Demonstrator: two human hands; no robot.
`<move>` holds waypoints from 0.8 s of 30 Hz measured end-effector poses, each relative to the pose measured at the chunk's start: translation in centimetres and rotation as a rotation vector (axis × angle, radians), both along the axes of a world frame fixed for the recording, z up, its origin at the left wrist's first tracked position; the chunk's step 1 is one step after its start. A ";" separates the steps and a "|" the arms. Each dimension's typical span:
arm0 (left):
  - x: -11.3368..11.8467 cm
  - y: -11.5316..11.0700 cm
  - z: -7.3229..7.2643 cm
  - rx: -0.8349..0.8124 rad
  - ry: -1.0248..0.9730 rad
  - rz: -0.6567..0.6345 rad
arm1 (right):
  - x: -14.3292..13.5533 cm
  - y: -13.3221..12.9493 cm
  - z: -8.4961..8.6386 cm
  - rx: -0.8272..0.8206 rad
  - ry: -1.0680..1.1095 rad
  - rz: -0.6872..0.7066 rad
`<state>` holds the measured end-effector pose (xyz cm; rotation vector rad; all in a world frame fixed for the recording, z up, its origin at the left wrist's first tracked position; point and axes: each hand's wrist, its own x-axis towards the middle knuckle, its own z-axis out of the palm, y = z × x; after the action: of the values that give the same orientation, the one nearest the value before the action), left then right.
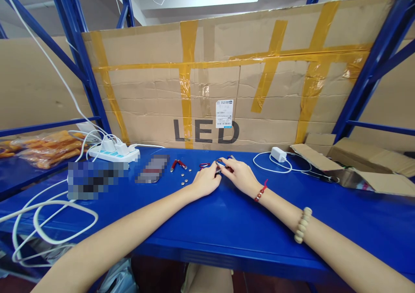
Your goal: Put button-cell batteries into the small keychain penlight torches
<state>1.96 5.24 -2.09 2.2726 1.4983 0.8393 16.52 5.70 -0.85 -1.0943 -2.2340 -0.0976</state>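
Both hands meet over the middle of the blue table (201,224). My left hand (206,181) has its fingers closed at a small dark item (218,172), too small to name. From the right, my right hand (238,174) pinches a small dark, looped item (220,161) just above it. Whether the two items are joined cannot be made out. Just behind my left fingers lies a red ring-like piece (204,165). Further left are small red cylinders (178,165) with metal ends, and several small silver discs (184,181) rest near them.
A blurred flat item (152,169), another blurred item (97,180), a white power strip (115,154) and looped white cables (65,202) are at left. A white charger (279,154) and open cardboard box (356,167) sit right. Taped cardboard (149,98) stands behind.
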 end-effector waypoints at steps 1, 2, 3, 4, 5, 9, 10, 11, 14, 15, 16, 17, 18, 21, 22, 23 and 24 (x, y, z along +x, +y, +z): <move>0.0 0.0 0.0 0.002 0.021 0.002 | 0.0 0.0 0.0 -0.006 -0.007 -0.001; 0.0 -0.1 0.1 0.003 0.041 0.004 | 0.0 0.0 0.1 -0.010 -0.013 -0.003; 0.1 -0.1 0.1 0.003 0.058 0.007 | 0.0 0.0 0.1 -0.013 -0.020 -0.006; 0.1 -0.1 0.1 0.002 0.071 0.010 | 0.0 0.0 0.1 -0.015 -0.026 -0.011; 0.1 -0.2 0.2 0.002 0.083 0.014 | 0.0 0.0 0.1 -0.017 -0.030 -0.013; 0.2 -0.4 0.4 0.013 0.150 0.020 | 0.1 0.0 0.0 -0.018 -0.028 0.006; 0.2 -0.5 0.5 0.014 0.173 0.026 | 0.1 0.0 0.1 -0.015 -0.027 0.015; 0.2 -0.5 0.6 0.014 0.193 0.034 | 0.2 0.0 0.1 -0.013 -0.027 0.022; 0.2 -0.6 0.7 0.012 0.224 0.055 | 0.2 0.0 0.1 -0.010 -0.027 0.038; 0.2 -0.6 0.7 0.012 0.224 0.057 | 0.2 0.0 0.1 -0.010 -0.027 0.043; 0.2 -0.6 0.7 0.013 0.224 0.056 | 0.2 0.0 0.1 -0.009 -0.025 0.046; 0.2 -0.6 0.6 0.014 0.223 0.057 | 0.2 0.0 0.1 -0.009 -0.025 0.049; 0.3 -0.6 0.6 0.015 0.223 0.057 | 0.2 0.0 0.1 -0.008 -0.024 0.053; 0.3 -0.5 0.5 0.014 0.221 0.058 | 0.1 0.0 0.1 -0.008 -0.018 0.062; 0.3 -0.5 0.5 0.011 0.220 0.059 | 0.1 0.0 0.1 -0.008 -0.016 0.063; 0.3 -0.5 0.5 0.009 0.219 0.060 | 0.1 0.1 0.1 -0.005 -0.015 0.063; 0.3 -0.4 0.5 0.007 0.218 0.061 | 0.1 0.1 0.1 0.000 -0.015 0.061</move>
<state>2.23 4.79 -1.59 2.3991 1.6654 0.6291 16.63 5.77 -0.78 -1.0282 -2.2785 -0.0798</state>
